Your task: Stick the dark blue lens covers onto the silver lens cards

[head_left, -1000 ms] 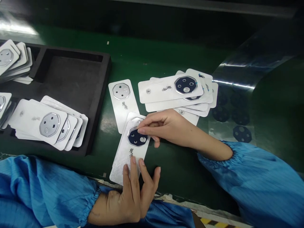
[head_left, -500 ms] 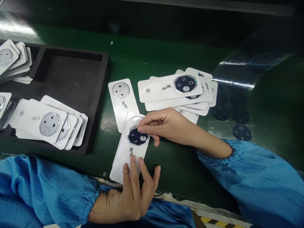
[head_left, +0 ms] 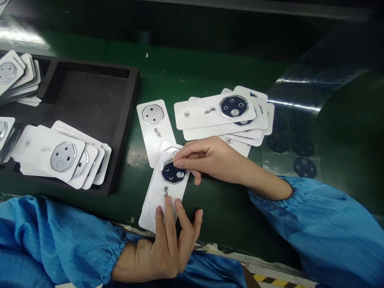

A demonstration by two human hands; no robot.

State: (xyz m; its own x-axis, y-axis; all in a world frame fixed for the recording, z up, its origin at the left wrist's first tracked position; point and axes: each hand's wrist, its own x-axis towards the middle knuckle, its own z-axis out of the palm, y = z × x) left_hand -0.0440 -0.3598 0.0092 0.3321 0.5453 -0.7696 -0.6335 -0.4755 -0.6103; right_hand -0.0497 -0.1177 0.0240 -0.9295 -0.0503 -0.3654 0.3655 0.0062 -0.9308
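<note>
Resting your right hand (head_left: 211, 160) on the dark octagonal lens plate (head_left: 171, 173), your left hand (head_left: 163, 252) spread on the white card (head_left: 153, 212); both released.

Green mat (head_left: 228, 224) seems passable beside the card pile (head_left: 210, 112).

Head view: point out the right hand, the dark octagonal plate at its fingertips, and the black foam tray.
Right hand (head_left: 210, 158), head view, on the back of the hand.
Dark octagonal plate (head_left: 171, 174), head view, on its dark face.
Black foam tray (head_left: 90, 108), head view, on the bare floor of its recess.
</note>
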